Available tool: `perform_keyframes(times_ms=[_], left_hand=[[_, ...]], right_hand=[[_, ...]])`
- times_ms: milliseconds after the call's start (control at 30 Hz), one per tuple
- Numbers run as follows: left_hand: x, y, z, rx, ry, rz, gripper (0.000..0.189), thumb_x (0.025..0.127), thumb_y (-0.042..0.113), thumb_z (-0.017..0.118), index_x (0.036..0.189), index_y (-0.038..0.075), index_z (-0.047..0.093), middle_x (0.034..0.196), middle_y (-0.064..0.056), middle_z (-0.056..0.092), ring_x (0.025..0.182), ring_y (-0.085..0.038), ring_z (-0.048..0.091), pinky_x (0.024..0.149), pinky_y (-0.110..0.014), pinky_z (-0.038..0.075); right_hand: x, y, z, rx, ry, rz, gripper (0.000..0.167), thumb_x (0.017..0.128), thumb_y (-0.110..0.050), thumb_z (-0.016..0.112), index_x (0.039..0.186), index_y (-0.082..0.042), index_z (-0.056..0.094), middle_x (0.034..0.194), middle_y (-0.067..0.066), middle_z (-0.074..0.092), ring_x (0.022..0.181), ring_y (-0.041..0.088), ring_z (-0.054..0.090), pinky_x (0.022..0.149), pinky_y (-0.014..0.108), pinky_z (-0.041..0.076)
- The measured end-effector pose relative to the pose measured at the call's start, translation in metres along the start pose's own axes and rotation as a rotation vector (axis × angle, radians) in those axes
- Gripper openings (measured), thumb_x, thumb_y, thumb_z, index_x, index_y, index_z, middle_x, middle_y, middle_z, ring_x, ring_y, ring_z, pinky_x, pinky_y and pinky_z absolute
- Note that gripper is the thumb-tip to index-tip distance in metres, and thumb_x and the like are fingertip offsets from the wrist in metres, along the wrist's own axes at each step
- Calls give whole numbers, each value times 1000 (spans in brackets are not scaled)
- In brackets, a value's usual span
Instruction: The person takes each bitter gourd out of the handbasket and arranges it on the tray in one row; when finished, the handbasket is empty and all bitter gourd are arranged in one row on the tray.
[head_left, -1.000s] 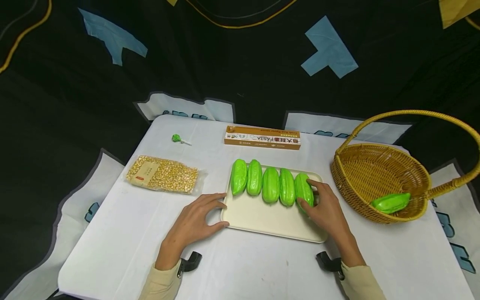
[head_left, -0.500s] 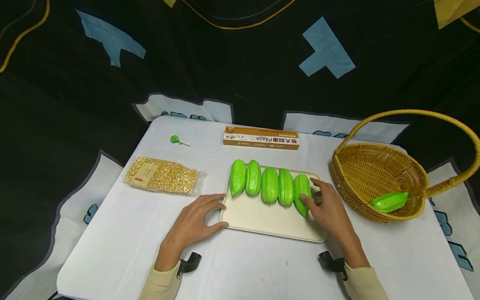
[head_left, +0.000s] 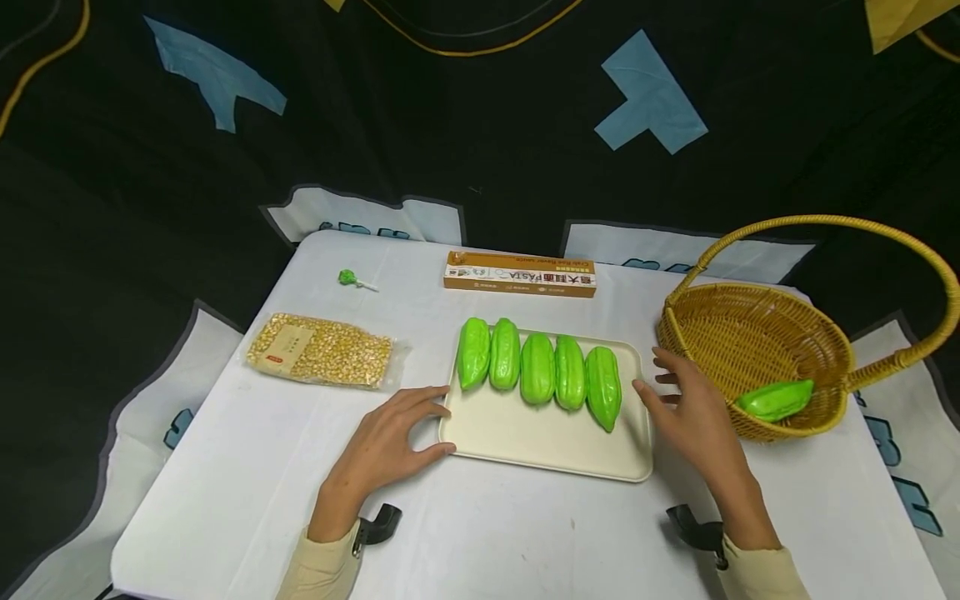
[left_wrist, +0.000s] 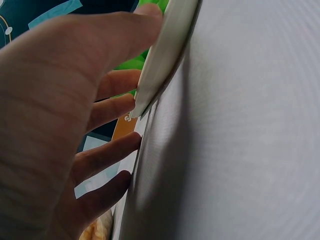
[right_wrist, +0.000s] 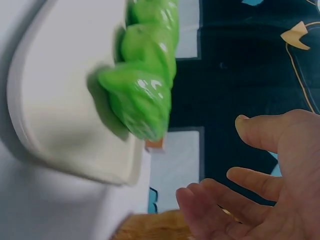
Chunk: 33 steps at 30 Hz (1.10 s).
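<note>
Several glossy green ridged gourds, likely bitter melons [head_left: 537,369], lie side by side along the far half of a cream tray [head_left: 540,437]. The rightmost gourd [head_left: 603,388] reaches a little closer to the person than the others. My left hand [head_left: 390,437] rests at the tray's left edge, fingers spread loosely; in the left wrist view its thumb and fingertips lie right at the tray's side [left_wrist: 167,55]. Holding nothing, my right hand [head_left: 699,417] hovers between the tray and a wicker basket [head_left: 738,333]; the right wrist view shows its fingers [right_wrist: 255,185] relaxed, apart from the gourds.
The basket has a tall arched handle [head_left: 832,221] and holds one green gourd [head_left: 776,401]. A pasta box [head_left: 520,275] lies behind the tray. To the left are a bag of corn kernels [head_left: 322,350] and a green lollipop [head_left: 347,277]. Dark cloth hangs behind the white table.
My right hand has let go of the rightmost gourd and moved right, off the tray toward the basket. That gourd now lies slightly nearer the person. The left hand has stayed put.
</note>
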<state>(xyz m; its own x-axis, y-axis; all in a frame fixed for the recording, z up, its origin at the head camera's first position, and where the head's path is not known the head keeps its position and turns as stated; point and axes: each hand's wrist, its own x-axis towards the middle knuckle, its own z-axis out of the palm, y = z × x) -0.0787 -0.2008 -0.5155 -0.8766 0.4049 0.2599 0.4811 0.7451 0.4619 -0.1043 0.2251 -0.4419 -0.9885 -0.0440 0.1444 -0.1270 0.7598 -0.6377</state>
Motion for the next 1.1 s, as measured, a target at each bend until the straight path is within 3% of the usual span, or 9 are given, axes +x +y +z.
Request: perform_keyframes(times_ms=[200, 333, 467, 800, 1100], left_hand=[[0, -1, 0, 7, 2, 3, 47, 85, 49, 91, 119, 20, 78, 154, 4, 62, 141, -21, 59, 112, -44, 54], [0, -1, -1, 6, 12, 6, 46, 85, 49, 92, 119, 20, 78, 154, 5, 62, 140, -20, 60, 111, -44, 54], [1, -1, -1, -5, 11, 9, 46, 85, 48, 92, 119, 20, 78, 154, 5, 61, 140, -20, 59, 111, -44, 54], [0, -1, 0, -4, 6, 5, 46, 85, 48, 91, 119, 21, 78, 154, 5, 62, 140, -21, 59, 110, -44, 55], [0, -1, 1, -11, 4, 1, 46, 85, 48, 91, 119, 21, 78, 154, 6, 61, 140, -21, 59, 112, -44, 54]], right_hand=[[-3, 2, -21, -65, 66, 14, 58, 103, -23, 75, 150, 5, 54, 131, 33, 66, 110, 50, 69, 86, 64, 61], [-3, 9, -35, -77, 113, 3, 55, 103, -22, 75, 147, 6, 57, 134, 33, 65, 113, 50, 68, 86, 64, 60], [-3, 18, -49, -115, 130, 62, 57, 104, -25, 73, 148, 7, 55, 138, 34, 63, 117, 52, 66, 87, 66, 60], [4, 51, -77, -208, 90, 273, 72, 107, -37, 65, 157, 10, 41, 143, 41, 52, 127, 59, 54, 92, 72, 56], [10, 73, -88, -281, 4, 349, 77, 108, -40, 61, 159, 11, 34, 149, 45, 41, 133, 65, 42, 103, 81, 44]])
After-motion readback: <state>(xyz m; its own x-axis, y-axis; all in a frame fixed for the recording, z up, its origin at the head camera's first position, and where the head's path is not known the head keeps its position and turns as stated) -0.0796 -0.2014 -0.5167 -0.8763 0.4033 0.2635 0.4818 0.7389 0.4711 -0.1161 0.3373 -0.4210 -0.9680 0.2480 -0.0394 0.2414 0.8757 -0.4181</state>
